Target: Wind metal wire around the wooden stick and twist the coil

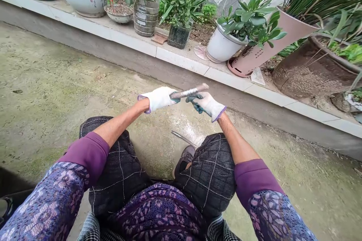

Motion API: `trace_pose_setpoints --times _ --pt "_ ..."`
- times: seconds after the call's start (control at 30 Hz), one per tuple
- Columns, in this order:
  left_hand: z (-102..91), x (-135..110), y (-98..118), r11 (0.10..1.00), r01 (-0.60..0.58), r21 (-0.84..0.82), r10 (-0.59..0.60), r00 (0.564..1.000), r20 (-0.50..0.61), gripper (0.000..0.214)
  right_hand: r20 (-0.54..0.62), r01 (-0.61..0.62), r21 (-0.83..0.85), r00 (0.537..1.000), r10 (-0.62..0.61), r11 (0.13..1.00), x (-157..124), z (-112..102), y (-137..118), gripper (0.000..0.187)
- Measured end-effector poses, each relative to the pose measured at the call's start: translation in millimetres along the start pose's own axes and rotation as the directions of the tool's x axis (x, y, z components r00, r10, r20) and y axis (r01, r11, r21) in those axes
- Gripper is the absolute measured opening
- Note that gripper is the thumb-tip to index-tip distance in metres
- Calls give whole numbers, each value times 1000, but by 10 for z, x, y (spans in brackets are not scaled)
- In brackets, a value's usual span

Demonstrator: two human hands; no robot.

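Observation:
My left hand [157, 99] and my right hand [205, 105] wear white knit gloves with dark green dipped palms. Both hands meet above my knees and grip a short rod [189, 91] with a silvery wrapped middle and brownish ends. My left fingers curl around its near end, and my right fingers wrap under its middle. A thin metal rod [183, 138] lies on the concrete ground [42, 94] below my hands, with its lower end hidden behind my right knee [210, 169].
A low concrete ledge with a white edge [181, 61] runs ahead of me. It holds several potted plants, including a white pot [223, 45] and a large tilted brown pot [308, 69]. A dark shoe [184, 160] stands between my knees.

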State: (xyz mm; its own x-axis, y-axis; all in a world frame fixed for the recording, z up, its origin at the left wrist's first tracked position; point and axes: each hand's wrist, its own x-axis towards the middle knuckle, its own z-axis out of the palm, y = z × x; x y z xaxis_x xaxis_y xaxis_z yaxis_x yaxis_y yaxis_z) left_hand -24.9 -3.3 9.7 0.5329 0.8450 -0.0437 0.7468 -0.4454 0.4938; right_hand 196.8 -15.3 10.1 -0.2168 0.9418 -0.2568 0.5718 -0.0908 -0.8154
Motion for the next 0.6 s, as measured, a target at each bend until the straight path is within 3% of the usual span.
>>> trace_pose_setpoints --times 0.07,0.13,0.27,0.33,0.4,0.47,0.6 --pt "-4 42 -65 999 29 -45 -32 996 -77 36 17 16 4 1000 -16 1000 -63 45 -64 22" --pt "4 79 -125 995 103 2 -102 991 -84 36 40 27 -44 999 -25 999 -124 97 -121 24" --pt "16 134 -232 937 264 227 -268 963 -16 35 93 18 -187 996 0 982 -211 162 -167 24" --pt "40 132 -246 886 290 362 -322 946 30 32 110 51 -246 994 -25 968 -225 162 -150 25" --pt "94 97 -201 847 243 474 -330 938 109 28 91 85 -280 994 -61 956 -211 142 -110 26" --pt "170 31 -101 840 121 529 -273 937 220 25 52 100 -297 995 -88 950 -166 111 -54 26" --pt "262 -110 125 867 -114 485 -85 925 369 27 4 72 -303 997 -74 950 -26 37 75 24"
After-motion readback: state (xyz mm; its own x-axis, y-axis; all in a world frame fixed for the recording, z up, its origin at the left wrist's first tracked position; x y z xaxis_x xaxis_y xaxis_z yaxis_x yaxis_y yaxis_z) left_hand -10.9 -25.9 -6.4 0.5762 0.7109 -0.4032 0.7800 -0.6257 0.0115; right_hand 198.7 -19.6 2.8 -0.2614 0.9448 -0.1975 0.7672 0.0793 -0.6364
